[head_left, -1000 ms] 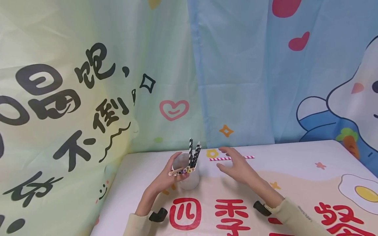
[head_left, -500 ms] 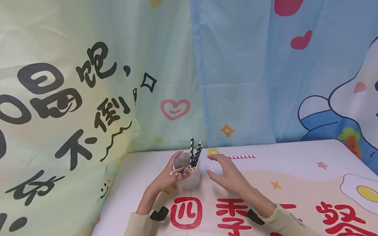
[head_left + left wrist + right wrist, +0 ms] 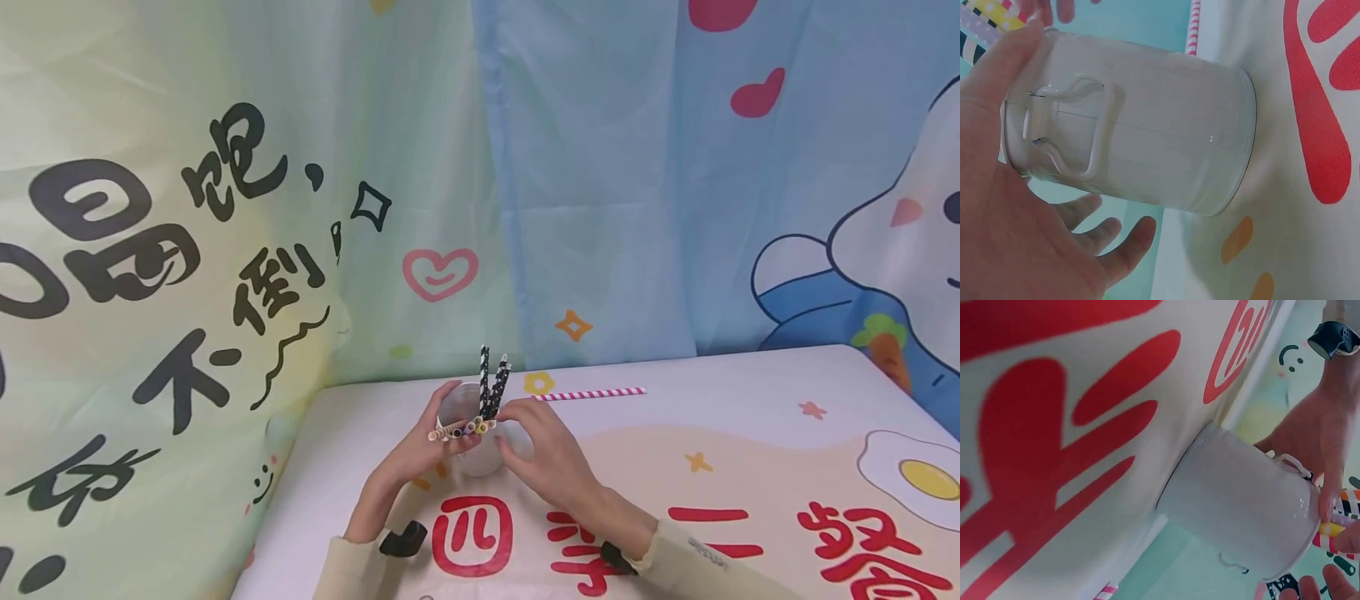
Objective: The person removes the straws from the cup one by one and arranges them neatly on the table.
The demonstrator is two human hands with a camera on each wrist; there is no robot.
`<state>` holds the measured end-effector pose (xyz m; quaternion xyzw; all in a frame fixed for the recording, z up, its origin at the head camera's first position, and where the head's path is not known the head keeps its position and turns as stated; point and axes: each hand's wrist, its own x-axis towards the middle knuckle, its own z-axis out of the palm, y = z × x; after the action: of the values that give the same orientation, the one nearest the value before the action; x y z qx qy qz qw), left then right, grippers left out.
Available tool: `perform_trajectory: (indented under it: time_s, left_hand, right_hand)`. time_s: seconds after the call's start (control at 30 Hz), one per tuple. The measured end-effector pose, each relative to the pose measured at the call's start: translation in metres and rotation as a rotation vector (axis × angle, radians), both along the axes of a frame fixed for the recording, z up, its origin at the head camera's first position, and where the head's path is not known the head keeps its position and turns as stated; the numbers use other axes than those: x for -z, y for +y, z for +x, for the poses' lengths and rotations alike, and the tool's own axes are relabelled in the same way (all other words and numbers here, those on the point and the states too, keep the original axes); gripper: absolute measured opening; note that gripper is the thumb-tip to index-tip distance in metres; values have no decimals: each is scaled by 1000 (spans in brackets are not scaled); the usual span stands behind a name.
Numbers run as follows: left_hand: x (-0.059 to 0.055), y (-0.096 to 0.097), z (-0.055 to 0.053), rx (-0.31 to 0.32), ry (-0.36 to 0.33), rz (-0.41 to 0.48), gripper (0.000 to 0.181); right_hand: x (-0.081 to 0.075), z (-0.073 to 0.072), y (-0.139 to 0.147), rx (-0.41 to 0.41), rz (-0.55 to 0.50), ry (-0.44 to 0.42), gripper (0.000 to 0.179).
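Note:
A white metal cup [image 3: 480, 460] with small side handles [image 3: 1094, 128] stands upright on the printed tablecloth. My left hand [image 3: 422, 454] holds it by the rim from the left, thumb across the near side and fingers round the far side. Out of the cup rise black straws with white patterns [image 3: 497, 393]. Several more colourful straws [image 3: 480, 428] lean toward me over the near rim, beside my left thumb. My right hand [image 3: 551, 462] is at the cup's right rim, thumb and index finger apart, fingertips close to the straws. In the right wrist view its thumb [image 3: 1349, 539] overlaps a red-striped straw.
A pink-and-white striped straw [image 3: 592, 394] lies on the tablecloth [image 3: 750, 400] behind and right of the cup. The table's back edge meets a printed curtain [image 3: 600, 208]. A black device [image 3: 405, 540] is worn on the left wrist.
My right hand has moved left, from in front of the pink-striped straw to the cup's right rim, uncovering that straw. The left hand and the cup have stayed in place.

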<state>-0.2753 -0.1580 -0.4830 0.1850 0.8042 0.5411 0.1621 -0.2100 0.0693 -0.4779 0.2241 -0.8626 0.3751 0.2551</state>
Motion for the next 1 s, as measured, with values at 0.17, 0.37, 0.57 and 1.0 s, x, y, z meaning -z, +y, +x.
perform_trajectory:
  time_s: [0.17, 0.37, 0.57, 1.0]
  left_hand:
    - [1, -1, -1, -5, 14, 2, 91]
    - [2, -1, -2, 10, 12, 0, 92]
    - [2, -1, -2, 12, 24, 2, 92]
    - [2, -2, -2, 14, 9, 11, 93]
  right_hand:
    - [2, -3, -10, 2, 4, 48, 28]
    - [6, -5, -19, 41, -12, 61, 31]
    - [8, -8, -23, 60, -22, 50, 29]
    - [5, -7, -24, 61, -46, 16, 26]
